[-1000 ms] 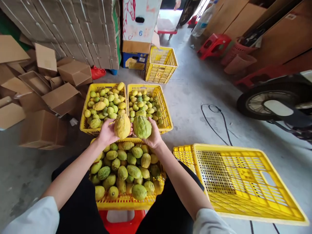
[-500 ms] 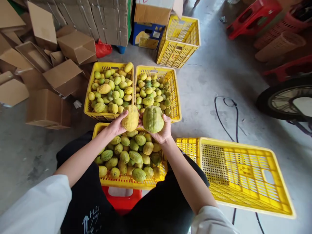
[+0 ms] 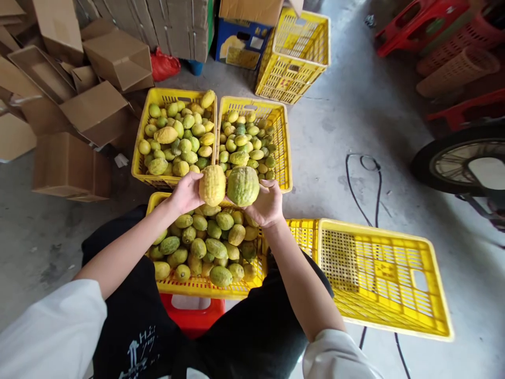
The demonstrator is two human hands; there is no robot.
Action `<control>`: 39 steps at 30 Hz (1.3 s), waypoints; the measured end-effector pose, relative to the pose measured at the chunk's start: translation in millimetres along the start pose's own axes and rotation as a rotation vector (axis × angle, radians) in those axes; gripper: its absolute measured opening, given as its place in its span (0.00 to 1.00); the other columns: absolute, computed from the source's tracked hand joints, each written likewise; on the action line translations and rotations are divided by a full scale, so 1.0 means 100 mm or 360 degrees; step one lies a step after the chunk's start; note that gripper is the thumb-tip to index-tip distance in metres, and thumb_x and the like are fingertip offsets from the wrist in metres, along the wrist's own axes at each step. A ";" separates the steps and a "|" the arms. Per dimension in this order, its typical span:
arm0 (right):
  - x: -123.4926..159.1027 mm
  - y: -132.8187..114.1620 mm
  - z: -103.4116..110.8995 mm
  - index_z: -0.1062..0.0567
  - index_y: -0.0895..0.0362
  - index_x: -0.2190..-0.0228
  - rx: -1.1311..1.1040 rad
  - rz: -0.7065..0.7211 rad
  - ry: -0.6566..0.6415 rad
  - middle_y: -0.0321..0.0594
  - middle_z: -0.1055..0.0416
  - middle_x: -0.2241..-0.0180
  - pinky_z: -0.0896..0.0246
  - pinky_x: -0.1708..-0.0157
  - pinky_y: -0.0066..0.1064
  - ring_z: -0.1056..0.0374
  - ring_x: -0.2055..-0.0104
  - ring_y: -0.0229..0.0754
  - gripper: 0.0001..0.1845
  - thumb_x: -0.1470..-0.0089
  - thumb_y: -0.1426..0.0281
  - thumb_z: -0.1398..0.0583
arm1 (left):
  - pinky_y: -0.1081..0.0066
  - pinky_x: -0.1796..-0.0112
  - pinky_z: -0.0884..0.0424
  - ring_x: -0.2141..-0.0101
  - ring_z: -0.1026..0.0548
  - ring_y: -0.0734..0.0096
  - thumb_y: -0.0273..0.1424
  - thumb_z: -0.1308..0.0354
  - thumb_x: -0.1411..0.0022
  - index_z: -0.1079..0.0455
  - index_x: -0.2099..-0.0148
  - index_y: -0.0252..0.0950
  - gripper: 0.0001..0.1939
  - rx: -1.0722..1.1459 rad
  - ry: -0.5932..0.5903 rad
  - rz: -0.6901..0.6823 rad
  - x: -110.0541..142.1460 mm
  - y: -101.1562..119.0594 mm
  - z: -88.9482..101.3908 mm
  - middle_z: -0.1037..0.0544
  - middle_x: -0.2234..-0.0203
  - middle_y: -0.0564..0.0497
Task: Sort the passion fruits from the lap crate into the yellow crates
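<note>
My left hand (image 3: 187, 192) grips a bumpy yellow citron (image 3: 212, 186) by its left side. In my right hand (image 3: 269, 203) rests a ridged green citron (image 3: 243, 186), with the thumb lifted off its right side. Both fruits are side by side above the far rim of a yellow plastic crate (image 3: 189, 288). Many green and yellow citrons (image 3: 216, 247) lie in that crate, between my knees. Beyond my hands stand two more yellow crates of fruit, one on the left (image 3: 137, 167) and one on the right (image 3: 287, 152). Some of my fingers are hidden under the fruits.
A yellow crate (image 3: 394, 284) lies at my right. Another yellow crate (image 3: 290, 79) stands farther back, by a blue carton (image 3: 240, 43). Cardboard boxes (image 3: 71, 163) are heaped on the left. A wheel (image 3: 445, 163) and red stools (image 3: 422, 23) are on the right, with a black cord (image 3: 355, 195) on the floor.
The view has tipped downward, so the crates sit higher in the picture. Both citrons stay in my hands, and the green one has turned. My right thumb has loosened from it.
</note>
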State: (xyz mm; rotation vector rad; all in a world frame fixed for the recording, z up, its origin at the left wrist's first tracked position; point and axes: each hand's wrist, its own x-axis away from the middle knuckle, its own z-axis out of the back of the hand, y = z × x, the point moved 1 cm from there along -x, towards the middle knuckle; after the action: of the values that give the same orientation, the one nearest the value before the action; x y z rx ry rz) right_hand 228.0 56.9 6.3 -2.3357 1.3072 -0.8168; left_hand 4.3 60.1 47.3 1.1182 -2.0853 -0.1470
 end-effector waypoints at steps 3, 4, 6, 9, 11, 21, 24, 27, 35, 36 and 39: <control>0.00 -0.06 -0.01 0.19 0.49 0.39 -0.0007 -0.0012 -0.0004 0.45 0.10 0.41 0.16 0.32 0.66 0.17 0.30 0.67 0.32 0.44 0.58 0.32 | 0.49 0.32 0.15 0.38 0.10 0.49 0.28 0.44 0.23 0.24 0.26 0.34 0.28 -0.0017 0.0006 -0.0025 0.02 0.00 -0.04 0.08 0.46 0.41; 0.00 -0.06 -0.03 0.19 0.48 0.39 0.0005 -0.0009 0.0023 0.45 0.10 0.41 0.16 0.33 0.66 0.17 0.30 0.66 0.32 0.44 0.59 0.32 | 0.49 0.31 0.15 0.37 0.10 0.49 0.29 0.43 0.22 0.24 0.25 0.35 0.27 -0.0030 0.0000 -0.0028 0.02 -0.01 -0.04 0.08 0.45 0.41; 0.00 -0.04 -0.06 0.19 0.47 0.39 0.0046 0.0004 0.0090 0.44 0.10 0.43 0.15 0.33 0.64 0.18 0.28 0.65 0.30 0.43 0.59 0.31 | 0.50 0.30 0.16 0.35 0.11 0.48 0.29 0.38 0.21 0.23 0.24 0.36 0.27 -0.0060 -0.0024 -0.0031 0.01 -0.02 0.00 0.08 0.43 0.41; -0.01 0.03 -0.09 0.19 0.45 0.40 0.0082 0.0009 0.0122 0.43 0.09 0.44 0.14 0.33 0.61 0.19 0.26 0.63 0.29 0.41 0.57 0.26 | 0.49 0.31 0.15 0.35 0.11 0.48 0.28 0.34 0.22 0.24 0.22 0.39 0.30 -0.0098 -0.0089 -0.0056 -0.02 -0.04 0.09 0.09 0.40 0.41; -0.01 0.08 -0.09 0.19 0.44 0.40 0.0067 -0.0017 0.0092 0.42 0.09 0.43 0.14 0.33 0.60 0.20 0.26 0.62 0.30 0.40 0.54 0.24 | 0.49 0.32 0.14 0.36 0.11 0.47 0.28 0.31 0.23 0.25 0.21 0.40 0.32 -0.0135 -0.0134 -0.0077 -0.04 -0.06 0.15 0.09 0.39 0.41; 0.05 0.08 -0.08 0.20 0.41 0.36 0.0162 0.0097 0.0077 0.39 0.13 0.35 0.17 0.29 0.64 0.21 0.25 0.61 0.43 0.51 0.65 0.15 | 0.57 0.35 0.14 0.36 0.11 0.50 0.31 0.23 0.30 0.22 0.30 0.36 0.30 -0.0338 -0.0082 -0.0127 -0.10 -0.09 0.25 0.09 0.43 0.39; 0.05 0.03 -0.11 0.20 0.41 0.37 0.0194 0.0092 0.0134 0.39 0.12 0.36 0.18 0.28 0.63 0.21 0.24 0.60 0.41 0.49 0.64 0.16 | 0.52 0.34 0.14 0.38 0.11 0.49 0.30 0.36 0.28 0.24 0.29 0.34 0.27 -0.0224 -0.0086 -0.0092 -0.09 -0.06 0.22 0.09 0.44 0.40; 0.04 -0.03 -0.12 0.18 0.44 0.38 0.0167 0.0030 0.0198 0.42 0.10 0.41 0.18 0.28 0.65 0.20 0.25 0.62 0.31 0.40 0.59 0.21 | 0.50 0.32 0.15 0.36 0.11 0.47 0.29 0.37 0.29 0.24 0.29 0.33 0.28 -0.0220 -0.0099 -0.0085 -0.08 -0.05 0.18 0.09 0.44 0.39; 0.04 -0.05 -0.08 0.17 0.45 0.38 0.0207 0.0022 0.0146 0.42 0.09 0.45 0.17 0.31 0.68 0.18 0.29 0.66 0.32 0.44 0.59 0.27 | 0.53 0.32 0.14 0.37 0.11 0.50 0.23 0.28 0.30 0.21 0.31 0.34 0.27 -0.0270 -0.0060 -0.0179 -0.06 -0.05 0.13 0.09 0.43 0.39; 0.03 -0.03 -0.07 0.17 0.45 0.39 0.0241 0.0014 0.0149 0.42 0.09 0.45 0.17 0.31 0.67 0.18 0.29 0.65 0.32 0.45 0.60 0.26 | 0.51 0.32 0.14 0.37 0.11 0.50 0.22 0.27 0.30 0.22 0.29 0.35 0.29 -0.0270 -0.0063 -0.0190 -0.05 -0.05 0.14 0.09 0.42 0.40; 0.01 0.05 -0.05 0.17 0.46 0.40 0.0282 0.0012 0.0158 0.44 0.09 0.45 0.16 0.30 0.61 0.19 0.26 0.64 0.33 0.46 0.57 0.21 | 0.46 0.34 0.12 0.39 0.10 0.50 0.20 0.25 0.34 0.24 0.25 0.42 0.38 -0.0282 -0.0092 -0.0221 -0.03 -0.04 0.16 0.09 0.39 0.43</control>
State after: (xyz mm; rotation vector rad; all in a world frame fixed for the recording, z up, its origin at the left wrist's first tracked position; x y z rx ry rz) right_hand 222.2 53.2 8.2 -2.1757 1.2277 -1.0145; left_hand -2.8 56.1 32.4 1.1612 -2.0003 -0.4271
